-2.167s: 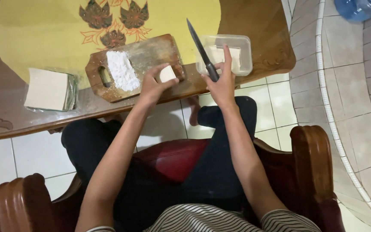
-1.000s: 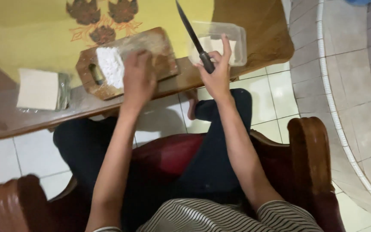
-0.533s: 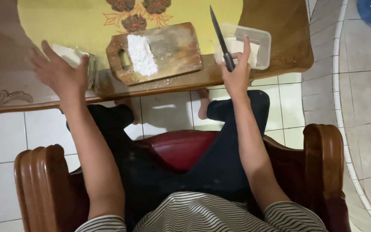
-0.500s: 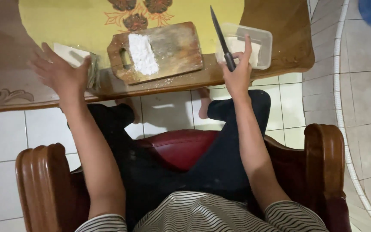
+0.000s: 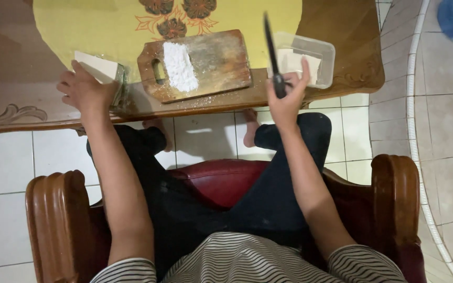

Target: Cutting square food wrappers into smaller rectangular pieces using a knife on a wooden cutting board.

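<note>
While our left hand (image 5: 86,90) curls its fingers over the white block (image 5: 96,67) at the table's (image 5: 22,112) edge, our right hand (image 5: 288,94) grips a knife (image 5: 272,52) (blade upright) before the clear tub (image 5: 305,58), beside the chopping board (image 5: 195,64).

The bench (image 5: 342,68) is glossy carved wood under a smooth yellow cloth (image 5: 95,26). The board (image 5: 216,57) is worn, matt wood dusted with white crumbs. The knife (image 5: 271,47) has a dark matt blade; the tub (image 5: 321,52) is clear plastic.
</note>
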